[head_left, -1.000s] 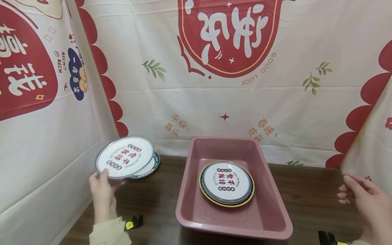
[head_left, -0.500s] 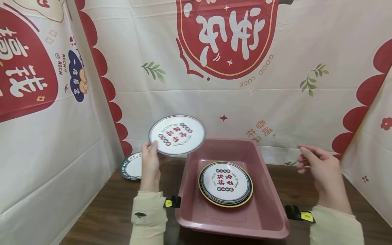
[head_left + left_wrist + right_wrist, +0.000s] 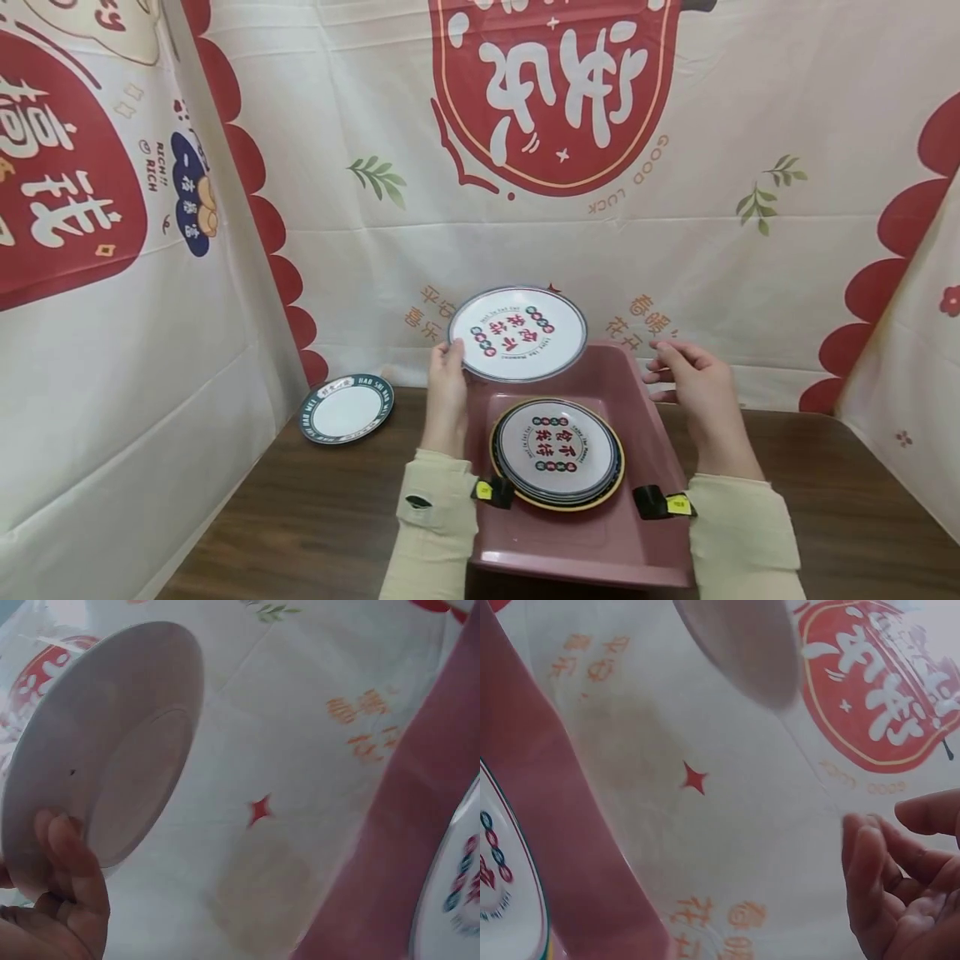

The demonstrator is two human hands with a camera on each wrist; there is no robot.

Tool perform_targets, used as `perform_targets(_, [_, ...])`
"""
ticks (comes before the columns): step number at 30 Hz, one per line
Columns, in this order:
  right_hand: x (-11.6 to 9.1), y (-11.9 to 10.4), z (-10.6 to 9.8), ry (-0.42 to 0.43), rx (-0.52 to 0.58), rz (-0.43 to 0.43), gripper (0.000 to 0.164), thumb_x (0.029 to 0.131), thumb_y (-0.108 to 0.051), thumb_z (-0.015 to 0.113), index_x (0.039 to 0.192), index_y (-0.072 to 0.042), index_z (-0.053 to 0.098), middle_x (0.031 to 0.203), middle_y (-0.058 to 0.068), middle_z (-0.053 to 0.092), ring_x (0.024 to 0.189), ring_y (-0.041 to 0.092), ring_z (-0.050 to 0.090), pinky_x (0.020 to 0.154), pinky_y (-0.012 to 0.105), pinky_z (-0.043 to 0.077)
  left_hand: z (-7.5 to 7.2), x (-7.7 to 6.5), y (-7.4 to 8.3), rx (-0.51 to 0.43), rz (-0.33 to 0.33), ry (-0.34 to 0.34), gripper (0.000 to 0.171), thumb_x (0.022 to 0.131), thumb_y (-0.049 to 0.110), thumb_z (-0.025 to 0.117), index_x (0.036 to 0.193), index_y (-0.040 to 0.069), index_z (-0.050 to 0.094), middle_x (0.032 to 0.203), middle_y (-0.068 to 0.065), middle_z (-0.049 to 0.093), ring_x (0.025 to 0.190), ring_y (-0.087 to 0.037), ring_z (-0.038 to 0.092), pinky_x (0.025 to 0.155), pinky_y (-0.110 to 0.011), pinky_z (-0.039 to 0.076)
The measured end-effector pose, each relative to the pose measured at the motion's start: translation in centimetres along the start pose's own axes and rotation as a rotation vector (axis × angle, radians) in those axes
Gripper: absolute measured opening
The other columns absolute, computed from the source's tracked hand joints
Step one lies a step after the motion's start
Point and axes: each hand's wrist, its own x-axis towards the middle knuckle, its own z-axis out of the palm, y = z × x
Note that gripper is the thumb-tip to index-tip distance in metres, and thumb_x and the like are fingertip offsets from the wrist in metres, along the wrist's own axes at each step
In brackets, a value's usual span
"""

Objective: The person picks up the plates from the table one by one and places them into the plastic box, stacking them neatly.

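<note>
In the head view my left hand [image 3: 447, 392] pinches the left edge of a white plate [image 3: 517, 333] with a dark rim line and red and green print. The plate is raised over the back of the pink basin [image 3: 585, 575]. Its plain underside shows in the left wrist view, with fingertips [image 3: 71, 844] beneath it. Below it, a stack of plates [image 3: 558, 450] sits in the basin, its top plate printed alike and a yellow-rimmed one lower down. My right hand [image 3: 697, 392] is over the basin's right side, fingers loosely curled, nothing in them, apart from the plate.
A green-rimmed plate [image 3: 347, 408] lies on the dark wooden table [image 3: 300, 508] at the back left. Printed cloth [image 3: 360, 275] walls in the table at the back and on both sides.
My left hand has carried the white plate from the back left rightward to above the basin, uncovering the green-rimmed plate. My right hand has come in leftward from the far right.
</note>
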Motion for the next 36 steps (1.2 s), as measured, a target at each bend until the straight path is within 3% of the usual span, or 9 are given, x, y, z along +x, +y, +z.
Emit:
perform_targets(2, [0.1, 0.1, 0.6, 0.007, -0.020, 0.019, 0.048, 0.093, -0.042, 0.050, 0.127, -0.007, 0.054, 0.083, -0.005, 0.060, 0.074, 0.008, 0.062, 0.060, 0.026, 0.054, 0.6, -0.2, -1.1, 0.002, -0.029, -0.024, 0.027, 0.101, 0.026, 0.037, 0.118, 0.006, 0.042, 0.106, -0.010, 0.057, 0.087, -0.015, 0.056, 0.075, -0.027, 0.046])
perform_targets(6, [0.5, 0.6, 1.8, -0.001, 0.035, 0.069, 0.054, 0.093, -0.042, 0.050, 0.133, -0.005, 0.047, 0.091, -0.004, 0.060, 0.078, 0.008, 0.062, 0.064, 0.028, 0.055, 1.1, -0.4, -3.0, 0.033, -0.072, -0.059, 0.035, 0.101, 0.034, 0.035, 0.126, 0.010, 0.040, 0.094, -0.008, 0.060, 0.067, -0.013, 0.054, 0.059, -0.024, 0.044])
perform_targets(10, [1.8, 1.6, 2.8, -0.014, 0.096, 0.147, 0.054, 0.094, -0.042, 0.048, 0.133, -0.004, 0.046, 0.096, 0.001, 0.058, 0.078, 0.009, 0.060, 0.066, 0.027, 0.054, 1.3, 0.0, -4.3, 0.079, -0.095, -0.080, 0.039, 0.101, 0.036, 0.034, 0.130, 0.011, 0.041, 0.091, -0.007, 0.061, 0.065, -0.013, 0.053, 0.060, -0.024, 0.044])
perform_targets(15, [3.9, 3.3, 4.0, -0.063, 0.021, 0.221, 0.060, 0.094, -0.047, 0.044, 0.130, 0.001, 0.047, 0.099, 0.005, 0.053, 0.078, 0.010, 0.054, 0.064, 0.021, 0.050, 1.4, 0.6, -5.5, 0.161, -0.124, -0.048, 0.033, 0.101, 0.032, 0.033, 0.113, 0.006, 0.049, 0.084, -0.005, 0.059, 0.062, -0.012, 0.050, 0.058, -0.024, 0.044])
perform_targets(23, [4.8, 5.5, 3.8, -0.086, -0.102, 0.277, 0.049, 0.098, -0.031, 0.042, 0.131, 0.005, 0.044, 0.110, 0.014, 0.052, 0.090, 0.018, 0.052, 0.074, 0.028, 0.045, 1.4, 1.1, -7.6, 0.353, -0.220, -0.100, 0.037, 0.101, 0.030, 0.036, 0.125, 0.005, 0.049, 0.085, -0.006, 0.056, 0.064, -0.012, 0.050, 0.056, -0.023, 0.047])
perform_targets(28, [4.3, 6.4, 4.0, -0.100, -0.295, 0.228, 0.045, 0.096, -0.020, 0.041, 0.130, 0.009, 0.044, 0.121, 0.026, 0.048, 0.105, 0.033, 0.048, 0.086, 0.040, 0.044, 0.7, 1.1, -8.9, 0.614, -0.136, -0.066, 0.037, 0.099, 0.028, 0.042, 0.130, 0.010, 0.052, 0.090, -0.007, 0.060, 0.065, -0.016, 0.053, 0.056, -0.027, 0.048])
perform_targets(31, [4.1, 6.8, 4.1, -0.118, -0.490, 0.156, 0.042, 0.094, -0.016, 0.041, 0.125, 0.012, 0.048, 0.121, 0.031, 0.048, 0.106, 0.039, 0.048, 0.088, 0.047, 0.044, 0.7, 1.1, -9.4, 0.797, -0.042, -0.036, 0.035, 0.097, 0.025, 0.046, 0.127, 0.009, 0.056, 0.101, -0.009, 0.065, 0.080, -0.021, 0.061, 0.071, -0.034, 0.052])
perform_targets(34, [3.8, 7.0, 4.2, -0.157, -0.683, 0.093, 0.040, 0.091, -0.011, 0.040, 0.123, 0.013, 0.049, 0.119, 0.033, 0.050, 0.102, 0.042, 0.050, 0.087, 0.052, 0.043, 0.6, 0.9, -9.8, 0.974, 0.037, -0.027, 0.029, 0.095, 0.022, 0.051, 0.117, 0.007, 0.063, 0.103, -0.009, 0.067, 0.092, -0.023, 0.061, 0.082, -0.037, 0.049])
perform_targets(36, [3.5, 7.1, 4.3, -0.188, -0.766, 0.065, 0.040, 0.089, -0.008, 0.041, 0.122, 0.013, 0.049, 0.119, 0.033, 0.050, 0.100, 0.042, 0.050, 0.086, 0.054, 0.042, 0.4, 0.8, -10.2, 1.096, 0.056, -0.032, 0.026, 0.093, 0.023, 0.055, 0.106, 0.004, 0.067, 0.095, -0.012, 0.067, 0.088, -0.026, 0.063, 0.078, -0.039, 0.050])
